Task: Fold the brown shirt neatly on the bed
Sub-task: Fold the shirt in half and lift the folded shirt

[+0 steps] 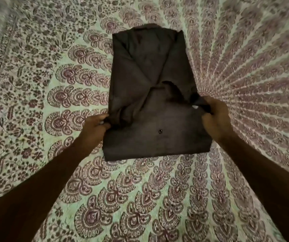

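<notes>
The left hand [96,124] and right hand [215,116] each pinch a side edge of the brown shirt [150,95], a soft, matte, narrow rectangle with sleeves folded inward, lying on the bed's paisley-printed cotton sheet [245,67].

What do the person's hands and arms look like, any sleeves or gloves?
Both arms seem covered to the wrist by dark, plain long sleeves, though dim light makes that uncertain. The left hand and right hand are bare: no gloves, rings or watch visible.
</notes>
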### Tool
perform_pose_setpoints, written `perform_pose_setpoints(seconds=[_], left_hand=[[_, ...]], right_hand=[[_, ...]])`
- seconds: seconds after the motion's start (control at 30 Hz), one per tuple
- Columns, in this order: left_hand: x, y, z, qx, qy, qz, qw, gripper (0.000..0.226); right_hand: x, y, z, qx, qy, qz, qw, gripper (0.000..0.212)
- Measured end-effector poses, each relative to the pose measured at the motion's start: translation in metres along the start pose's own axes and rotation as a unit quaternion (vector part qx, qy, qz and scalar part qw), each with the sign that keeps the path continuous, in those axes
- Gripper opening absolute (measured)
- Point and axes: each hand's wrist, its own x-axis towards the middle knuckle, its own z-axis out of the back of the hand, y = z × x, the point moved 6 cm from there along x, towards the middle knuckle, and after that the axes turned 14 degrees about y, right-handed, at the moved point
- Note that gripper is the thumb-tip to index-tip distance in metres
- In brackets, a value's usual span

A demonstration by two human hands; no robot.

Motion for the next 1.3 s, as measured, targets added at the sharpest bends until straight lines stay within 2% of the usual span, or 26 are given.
perform_pose_setpoints(seconds=[0.07,0.13,0.23,0.33,0.4,0.43,0.5,0.53,0.6,0.63,0.7,0.8,0.93,1.03,1.13,1.2,1.3], left_hand=[[0.013,0.007,0.0,-0.024,-0.025,0.045,0.998,0.017],[0.02,0.012,0.004,-0.027,-0.054,0.065,0.996,0.01],[0.019,0.016,0.008,-0.025,-0.12,0.066,0.99,0.027],[0.007,0.008,0.006,0.079,-0.185,0.052,0.978,0.03],[-0.002,0.0,0.003,0.14,-0.236,0.033,0.961,0.028],[-0.006,-0.005,-0.001,0.181,-0.263,0.02,0.948,0.026],[-0.015,-0.022,-0.014,0.286,-0.297,-0.025,0.911,0.037],[-0.016,-0.032,-0.027,0.337,-0.271,-0.069,0.899,0.042],[-0.008,-0.036,-0.06,0.427,-0.141,-0.13,0.884,0.052],[-0.002,-0.034,-0.075,0.473,-0.08,-0.139,0.867,0.056],[0.014,-0.024,-0.09,0.544,-0.028,-0.127,0.829,0.063],[0.042,-0.021,-0.093,0.557,-0.03,-0.094,0.825,0.069],[0.061,-0.017,-0.094,0.581,-0.034,-0.091,0.808,0.069],[0.063,-0.018,-0.095,0.582,-0.037,-0.081,0.808,0.068],[0.065,-0.017,-0.093,0.586,-0.032,-0.074,0.806,0.068],[0.069,-0.016,-0.093,0.583,-0.014,-0.065,0.81,0.068],[0.075,-0.018,-0.087,0.567,0.052,-0.042,0.821,0.071]], right_hand=[[0.03,-0.018,-0.007,-0.033,0.01,-0.034,0.999,0.016],[0.044,-0.031,-0.012,-0.054,0.011,-0.063,0.996,0.02],[0.05,-0.043,-0.007,-0.044,-0.029,-0.089,0.995,0.018],[0.055,-0.052,0.004,0.03,-0.078,-0.1,0.992,0.026],[0.061,-0.054,0.006,0.028,-0.08,-0.106,0.991,0.031],[0.06,-0.049,0.006,-0.006,-0.08,-0.1,0.992,0.03],[0.049,-0.031,0.002,-0.141,-0.102,-0.051,0.983,0.035],[0.039,-0.017,-0.006,-0.206,-0.109,-0.008,0.973,0.039],[0.017,0.005,-0.035,-0.289,-0.077,0.088,0.95,0.041],[0.011,0.007,-0.055,-0.321,-0.034,0.122,0.938,0.043],[0.007,0.002,-0.091,-0.374,0.057,0.134,0.916,0.049],[0.024,-0.016,-0.111,-0.425,0.117,0.098,0.892,0.055],[0.046,-0.043,-0.085,-0.44,0.094,0.029,0.892,0.066],[0.048,-0.056,-0.057,-0.444,0.062,0.006,0.894,0.076],[0.05,-0.062,-0.046,-0.453,0.073,0.002,0.889,0.083],[0.048,-0.065,-0.043,-0.445,0.089,-0.014,0.891,0.083],[0.033,-0.059,-0.04,-0.44,0.116,-0.04,0.89,0.078]])
